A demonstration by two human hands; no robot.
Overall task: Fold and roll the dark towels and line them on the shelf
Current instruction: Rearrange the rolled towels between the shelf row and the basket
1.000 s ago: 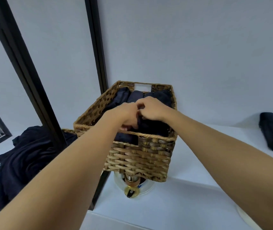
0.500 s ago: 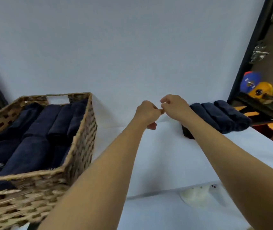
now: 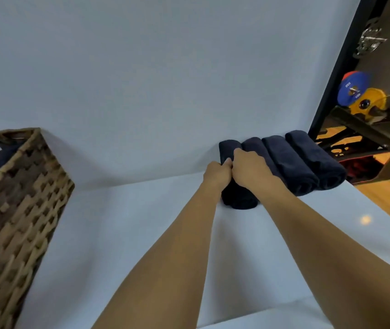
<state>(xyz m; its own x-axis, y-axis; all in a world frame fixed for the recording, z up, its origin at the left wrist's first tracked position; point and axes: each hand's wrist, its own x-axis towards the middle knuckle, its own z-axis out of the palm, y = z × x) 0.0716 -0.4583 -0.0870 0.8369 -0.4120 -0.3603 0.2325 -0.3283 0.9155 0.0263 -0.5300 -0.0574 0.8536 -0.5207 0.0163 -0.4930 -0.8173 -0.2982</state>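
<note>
The left hand [image 3: 217,175] and right hand [image 3: 248,168] curl their fingers around the leftmost rolled dark navy towel [image 3: 239,200], touching three matching rolls [image 3: 291,167] near the white shelf's [image 3: 118,222] back right corner.

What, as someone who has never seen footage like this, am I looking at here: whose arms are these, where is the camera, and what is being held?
There is no machine here. These are a person's two bare arms, and the single picture comes from a camera worn on their head, looking forward and down. The left hand and right hand meet on a rolled dark towel, and both grip it. It lies at the left end of a row, beside three more rolls, on a white shelf. At the far left stands a wicker basket with dark cloth inside.
</note>
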